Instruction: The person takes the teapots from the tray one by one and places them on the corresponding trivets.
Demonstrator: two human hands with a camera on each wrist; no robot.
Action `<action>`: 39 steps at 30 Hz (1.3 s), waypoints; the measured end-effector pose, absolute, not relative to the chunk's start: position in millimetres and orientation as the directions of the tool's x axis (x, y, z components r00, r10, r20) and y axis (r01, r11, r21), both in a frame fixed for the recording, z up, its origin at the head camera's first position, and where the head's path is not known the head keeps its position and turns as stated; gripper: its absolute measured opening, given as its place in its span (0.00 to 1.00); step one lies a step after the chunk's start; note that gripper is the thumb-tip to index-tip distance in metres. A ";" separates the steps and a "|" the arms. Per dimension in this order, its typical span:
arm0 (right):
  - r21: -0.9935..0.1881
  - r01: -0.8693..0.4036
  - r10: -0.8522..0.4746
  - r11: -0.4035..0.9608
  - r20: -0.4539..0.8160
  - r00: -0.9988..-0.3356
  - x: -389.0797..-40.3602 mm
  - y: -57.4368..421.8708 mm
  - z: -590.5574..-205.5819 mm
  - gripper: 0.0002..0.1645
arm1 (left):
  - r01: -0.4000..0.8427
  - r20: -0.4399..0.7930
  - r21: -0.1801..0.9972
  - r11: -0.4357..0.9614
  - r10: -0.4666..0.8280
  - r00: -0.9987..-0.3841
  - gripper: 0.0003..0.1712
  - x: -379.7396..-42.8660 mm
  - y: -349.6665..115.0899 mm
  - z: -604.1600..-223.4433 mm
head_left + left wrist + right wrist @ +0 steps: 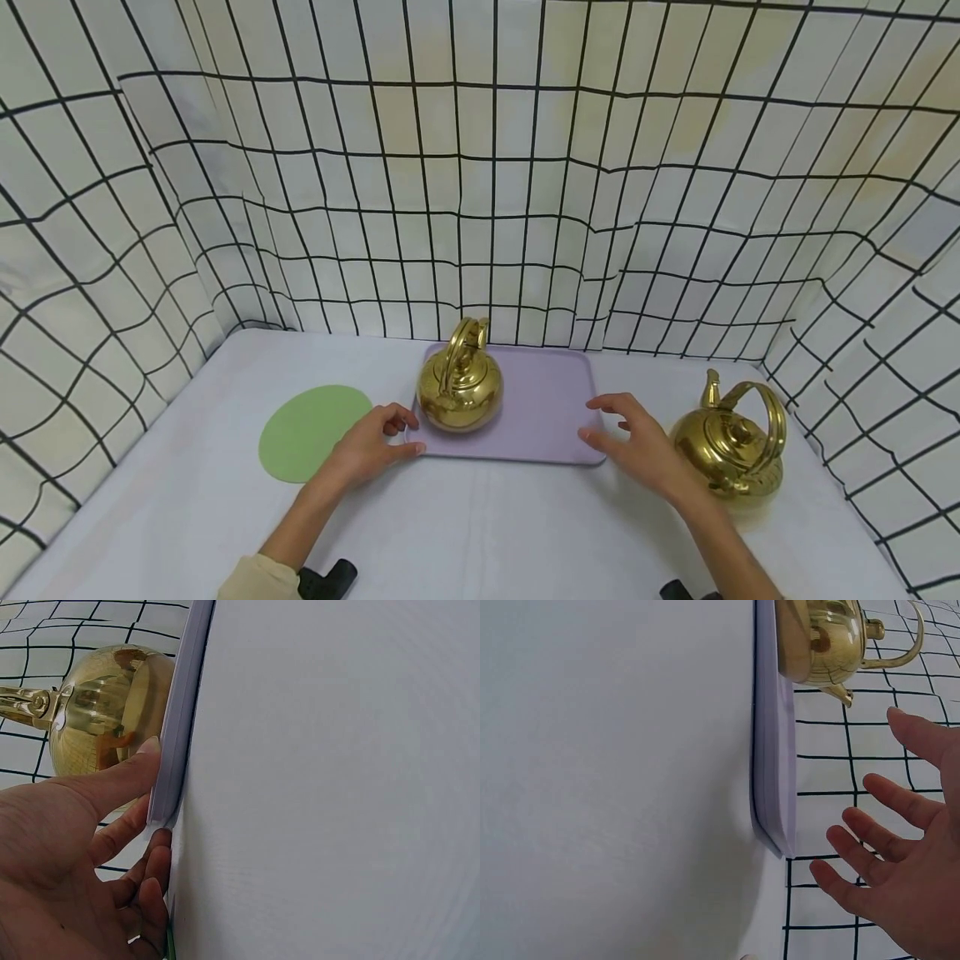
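Observation:
A lilac rectangular tray lies on the white table. On its left part stands a shiny brass teapot with an overhead handle, upright. My left hand holds the tray's near left corner, thumb on the rim and fingers curled at the side; in the left wrist view the thumb lies against the rim below the teapot. Beside the tray's right edge my right hand hovers with fingers spread and holds nothing. The right wrist view shows that hand apart from the tray.
A second brass teapot stands on the table right of the tray, close to my right forearm. A flat green oval mat lies at the left, partly behind my left hand. White cloth walls with a black grid enclose the table.

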State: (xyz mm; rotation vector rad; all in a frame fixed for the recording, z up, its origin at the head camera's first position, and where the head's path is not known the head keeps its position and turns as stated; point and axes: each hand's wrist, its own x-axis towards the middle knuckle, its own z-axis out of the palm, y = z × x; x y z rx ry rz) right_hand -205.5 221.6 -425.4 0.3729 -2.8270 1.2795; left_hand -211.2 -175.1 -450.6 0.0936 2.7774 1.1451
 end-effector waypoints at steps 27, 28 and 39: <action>-0.664 -0.304 -0.306 0.683 0.117 -0.945 -212.0 210.2 -450.4 0.31 | 0.038 -0.075 0.697 0.716 0.125 -0.989 0.19 -211.2 -176.1 -455.5; -0.661 -0.311 -0.310 0.683 0.122 -0.943 -212.4 209.9 -451.1 0.31 | 0.040 -0.074 0.696 0.717 0.127 -0.989 0.19 -211.6 -176.1 -455.6; -0.639 -0.356 -0.348 0.682 0.145 -0.926 -215.5 204.0 -453.5 0.31 | 0.038 -0.072 0.697 0.716 0.122 -0.990 0.19 -212.3 -175.7 -453.8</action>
